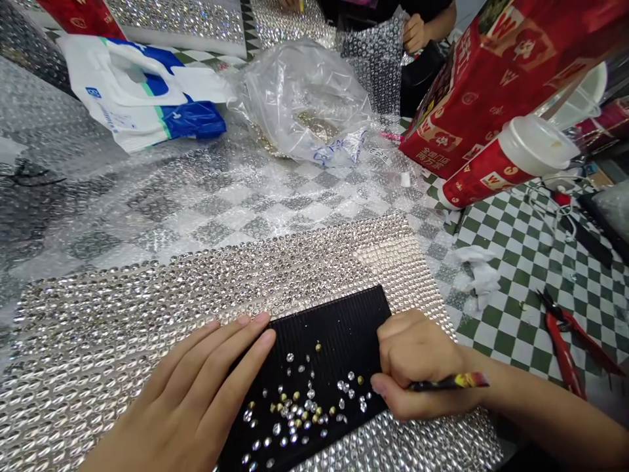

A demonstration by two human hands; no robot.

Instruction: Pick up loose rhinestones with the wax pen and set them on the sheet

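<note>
In the head view a black ridged tray [344, 328] lies on a sheet set with rows of rhinestones [122, 308]. Loose clear and gold-backed rhinestones [299, 413] are scattered in its lower part. My left hand [196, 380] rests palm down, fingers stretched, with its fingertips at the tray's left edge. At the tray's right edge my right hand [413, 367] is closed, its fingers against that edge. It also holds a slim pen-like stick [452, 382], whose black, yellow and red end sticks out towards the wrist. The stick's other end is hidden.
Bubble wrap [162, 190] covers much of the checked tablecloth [515, 242]. Beyond are a wet wipes pack [132, 85], a clear plastic bag [304, 92], a red paper bag [481, 92] and a tilted paper cup [496, 164]. Red-handled pliers [565, 347] lie right. A co-worker's hand [414, 33] shows behind.
</note>
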